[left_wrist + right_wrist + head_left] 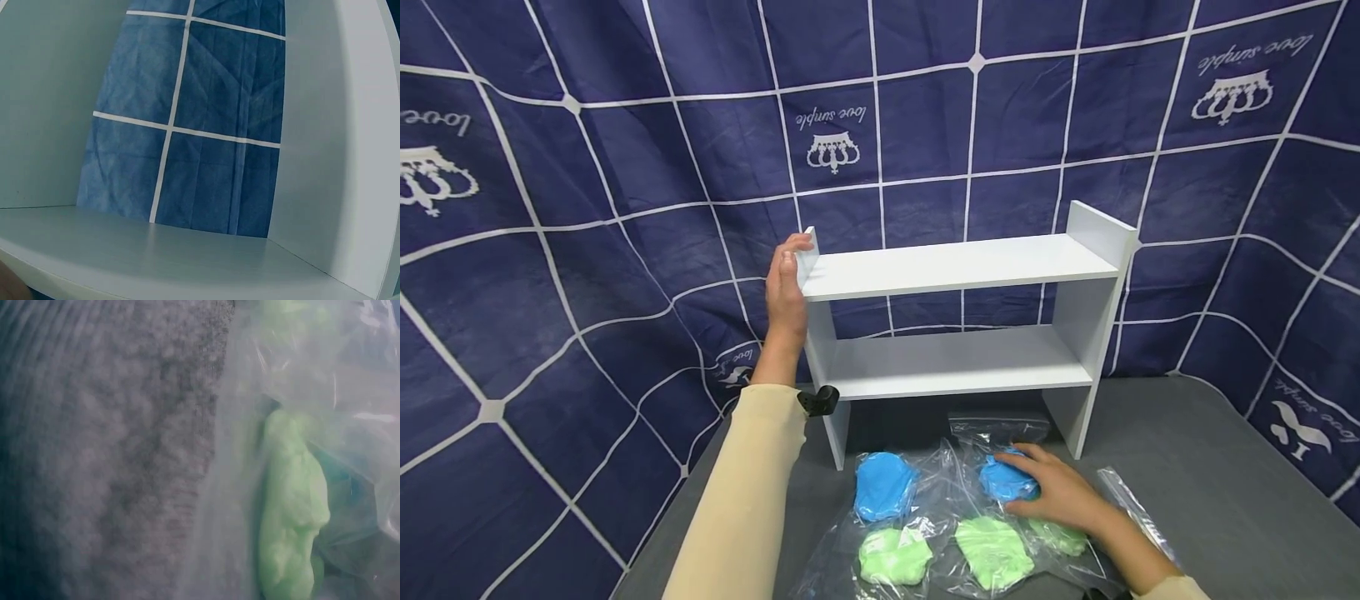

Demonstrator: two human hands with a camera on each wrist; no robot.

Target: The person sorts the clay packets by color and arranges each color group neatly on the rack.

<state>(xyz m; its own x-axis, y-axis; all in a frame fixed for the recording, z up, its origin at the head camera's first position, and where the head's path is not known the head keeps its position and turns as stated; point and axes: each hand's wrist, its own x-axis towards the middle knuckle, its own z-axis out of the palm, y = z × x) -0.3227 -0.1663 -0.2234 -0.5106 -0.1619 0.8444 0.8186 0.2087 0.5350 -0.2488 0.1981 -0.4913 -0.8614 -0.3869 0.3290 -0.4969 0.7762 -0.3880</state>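
Lying in a clear bag (1000, 429) on the grey table (1217, 475), the blue lump (1000, 481) is bright and rounded, with glints off the plastic over it. The right hand (1063, 493) reaches across its right side, fingers along the far edge and thumb by the near edge, so that the lump sits in the gap between them; whether they pinch it I cannot tell. The lump is just in front of the shelf (955, 268), nearer its right side panel than its left.

The shelf is plain white and upright, its sides rising above the top board. The left hand (786, 292) grips the upper end of the left side panel, well apart from the lumps. One shelf stands here, with two boards and two side panels.

There are two blue lumps in all, the other one (885, 486) lying to the left. Nearer the person are three green lumps (994, 554), pale and creased, the rightmost partly hidden by the right hand. The bags overlap too much to count.

Two cream sleeves (741, 492) show, with a black band (818, 401) at the left wrist. Behind hangs a navy cloth (925, 150) with white grid lines and crown prints.
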